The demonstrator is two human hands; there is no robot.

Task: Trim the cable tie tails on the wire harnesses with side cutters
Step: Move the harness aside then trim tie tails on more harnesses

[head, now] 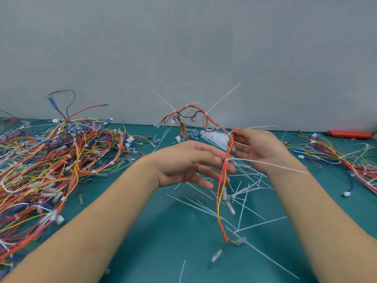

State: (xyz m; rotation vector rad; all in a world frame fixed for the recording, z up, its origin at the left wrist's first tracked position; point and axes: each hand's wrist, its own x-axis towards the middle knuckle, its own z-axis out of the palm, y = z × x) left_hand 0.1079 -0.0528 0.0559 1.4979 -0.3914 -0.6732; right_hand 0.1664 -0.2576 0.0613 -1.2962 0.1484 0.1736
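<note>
Head view: right hand (259,149) pinches red-and-yellow wire harness (223,180); left hand (189,162) relaxed, fingers touching it.
Advice: fetch orange-handled cutters (349,134), cut tails flush.

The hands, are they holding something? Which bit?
The right hand pinches a wire harness near the middle of its red and yellow wires, by an untrimmed cable tie. The left hand is open, fingertips beside the wires, gripping nothing.
</note>
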